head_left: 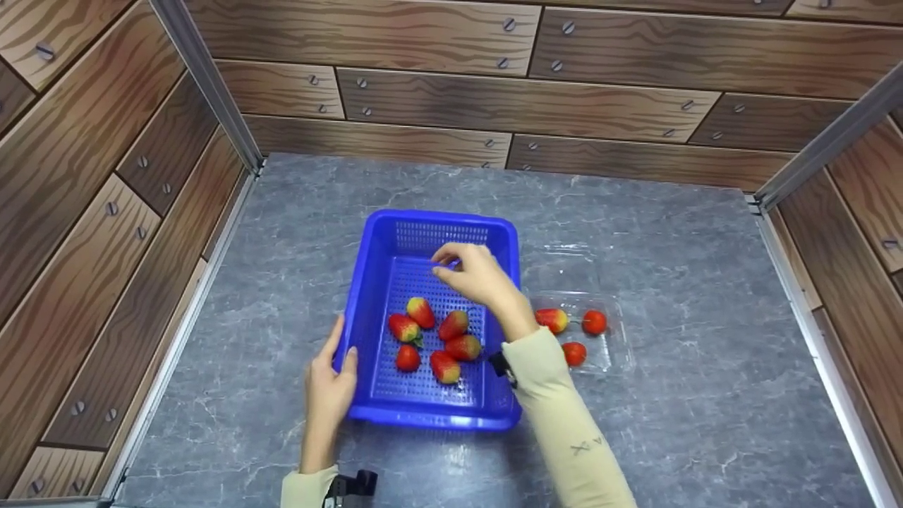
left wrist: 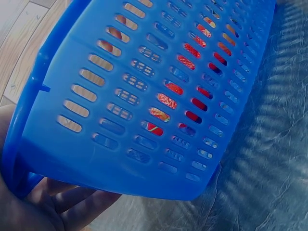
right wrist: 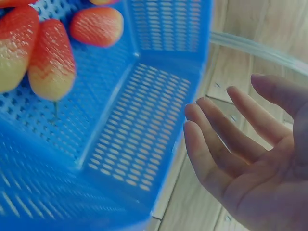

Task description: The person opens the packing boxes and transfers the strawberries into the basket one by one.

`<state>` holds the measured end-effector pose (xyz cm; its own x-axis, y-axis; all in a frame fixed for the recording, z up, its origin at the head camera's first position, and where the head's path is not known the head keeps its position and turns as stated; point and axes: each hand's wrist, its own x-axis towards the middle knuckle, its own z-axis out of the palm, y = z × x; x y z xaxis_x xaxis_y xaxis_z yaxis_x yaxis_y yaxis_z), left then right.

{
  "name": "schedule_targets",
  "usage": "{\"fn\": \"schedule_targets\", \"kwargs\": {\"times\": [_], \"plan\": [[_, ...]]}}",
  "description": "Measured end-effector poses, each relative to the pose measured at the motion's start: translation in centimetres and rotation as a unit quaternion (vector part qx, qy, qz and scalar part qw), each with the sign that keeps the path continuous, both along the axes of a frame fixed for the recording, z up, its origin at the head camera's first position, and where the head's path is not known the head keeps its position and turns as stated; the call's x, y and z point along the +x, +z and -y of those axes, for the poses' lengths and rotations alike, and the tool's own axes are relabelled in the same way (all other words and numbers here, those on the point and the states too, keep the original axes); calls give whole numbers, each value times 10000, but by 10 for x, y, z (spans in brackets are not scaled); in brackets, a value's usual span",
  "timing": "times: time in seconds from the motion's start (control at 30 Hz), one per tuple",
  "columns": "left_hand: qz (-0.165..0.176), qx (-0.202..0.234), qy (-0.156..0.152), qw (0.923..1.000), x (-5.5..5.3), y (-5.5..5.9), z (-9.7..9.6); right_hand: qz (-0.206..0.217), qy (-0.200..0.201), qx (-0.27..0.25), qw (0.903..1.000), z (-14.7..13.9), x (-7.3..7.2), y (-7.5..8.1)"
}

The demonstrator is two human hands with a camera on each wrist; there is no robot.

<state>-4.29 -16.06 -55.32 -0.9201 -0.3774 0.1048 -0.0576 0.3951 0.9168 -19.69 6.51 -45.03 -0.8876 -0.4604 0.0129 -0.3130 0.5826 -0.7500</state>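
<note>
A blue perforated plastic basket (head_left: 434, 418) stands on the grey table, seen from above. Inside it, toward the near half, lie several red strawberries (head_left: 444, 367) with yellowish ends. At the basket's left side, my left hand (head_left: 329, 388) holds the rim, thumb toward the top; in the left wrist view, fingers show beneath the rim, against the outer wall. My right hand (head_left: 474, 271) is over the far part of the basket, fingers loosely bent and apart, nothing between them. The right wrist view shows its bare palm and spread fingers beside the basket wall (right wrist: 139, 125).
Right of the basket lies an opened clear plastic box (head_left: 621, 346). A red and yellow strawberry (head_left: 550, 321) and two rounder-looking red fruits, one at the right (head_left: 594, 322), one nearer (head_left: 574, 353), sit in it. Wood-patterned panels (head_left: 423, 92) enclose the table at the back and sides.
</note>
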Motion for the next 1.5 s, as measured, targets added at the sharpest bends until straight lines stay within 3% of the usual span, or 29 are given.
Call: {"fn": "schedule_targets", "kwargs": {"times": [0.27, 0.43, 0.7, 1.0, 1.33, 1.5], "plan": [[44, -11, 31, 10000, 0, 0, -1, -255, -274, -494, 9981, -28, 8, 17], [125, 0, 44, 9999, 0, 1, -1, -278, -623, -534, 9962, -47, 16, 24], [167, 10, 41, 9999, 0, 1, 0, -383, -1085, -736, 9906, -82, 26, 22], [171, -44, 39, 9998, -1, 1, 0, -437, -1633, -644, 9835, -119, 40, 1], [162, 7, 36, 9999, 0, 1, 0, 105, -2144, -215, 9765, -144, 56, -34], [223, 14, 72, 9997, 1, 0, 0, 163, -2396, 143, 9706, -152, 60, -53]]}}
